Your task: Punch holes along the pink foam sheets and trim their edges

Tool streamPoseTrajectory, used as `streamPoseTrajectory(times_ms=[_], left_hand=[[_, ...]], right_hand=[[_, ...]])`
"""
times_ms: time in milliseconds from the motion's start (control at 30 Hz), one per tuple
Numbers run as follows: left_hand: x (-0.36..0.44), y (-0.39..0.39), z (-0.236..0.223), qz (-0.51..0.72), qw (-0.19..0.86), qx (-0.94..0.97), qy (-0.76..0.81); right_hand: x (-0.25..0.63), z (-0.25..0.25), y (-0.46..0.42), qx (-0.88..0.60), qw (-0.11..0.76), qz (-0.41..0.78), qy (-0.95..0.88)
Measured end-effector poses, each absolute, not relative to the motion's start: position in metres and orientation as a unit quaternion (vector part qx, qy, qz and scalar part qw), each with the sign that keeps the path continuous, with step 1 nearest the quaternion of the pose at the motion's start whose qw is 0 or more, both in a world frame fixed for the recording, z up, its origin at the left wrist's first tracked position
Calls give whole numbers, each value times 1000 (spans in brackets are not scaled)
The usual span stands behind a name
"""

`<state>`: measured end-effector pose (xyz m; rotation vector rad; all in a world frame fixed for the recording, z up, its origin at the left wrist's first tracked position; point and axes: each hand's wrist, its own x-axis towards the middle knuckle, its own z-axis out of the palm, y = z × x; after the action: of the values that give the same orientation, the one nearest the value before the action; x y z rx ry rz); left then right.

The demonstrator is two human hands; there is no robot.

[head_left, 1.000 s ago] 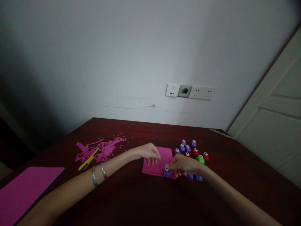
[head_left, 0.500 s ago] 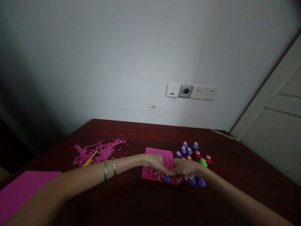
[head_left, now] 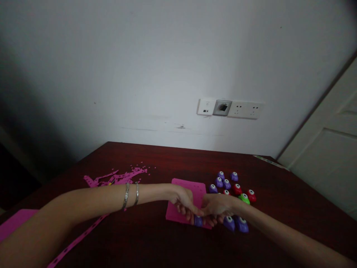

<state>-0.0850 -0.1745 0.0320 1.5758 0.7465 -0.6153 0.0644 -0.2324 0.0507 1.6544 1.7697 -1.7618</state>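
Observation:
A small purple craft punch (head_left: 198, 221) is at the near edge of a stack of pink paper (head_left: 188, 184). My left hand (head_left: 184, 203) lies over the stack with its fingers closed around the punch's left side. From the right, my right hand (head_left: 216, 206) closes on the same punch, and the two thumbs meet on top of it. The fingers hide most of the punch. Small punched marks show along the stack's far edge. Right beside my right hand sit more punches in purple, red and green (head_left: 244, 198), each with a white and black button.
Pink paper scraps (head_left: 122, 178) and tiny cut-out bits lie at the left, partly behind my left forearm. A long punched pink strip (head_left: 80, 238) runs below that forearm. A pink sheet (head_left: 16, 221) lies at the far left. Wall sockets (head_left: 245, 110) are above the dark table (head_left: 167, 154).
Both hands stay together on the punch. My left forearm now covers most of the yellow tool among the scraps, and a punched pink strip has come into view below it. The view has shifted slightly.

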Motion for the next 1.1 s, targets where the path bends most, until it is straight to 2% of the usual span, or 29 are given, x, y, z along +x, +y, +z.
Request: streamPoseTrajectory(times_ms=[467,1100], left_hand=[[-81,-169,22,-271,641,631,344],[-80,-175,27,-264,654,608,365]], right_hand=[[57,55,-237,564,58,-577,588],[63,33,-231,541,50,-581,606]])
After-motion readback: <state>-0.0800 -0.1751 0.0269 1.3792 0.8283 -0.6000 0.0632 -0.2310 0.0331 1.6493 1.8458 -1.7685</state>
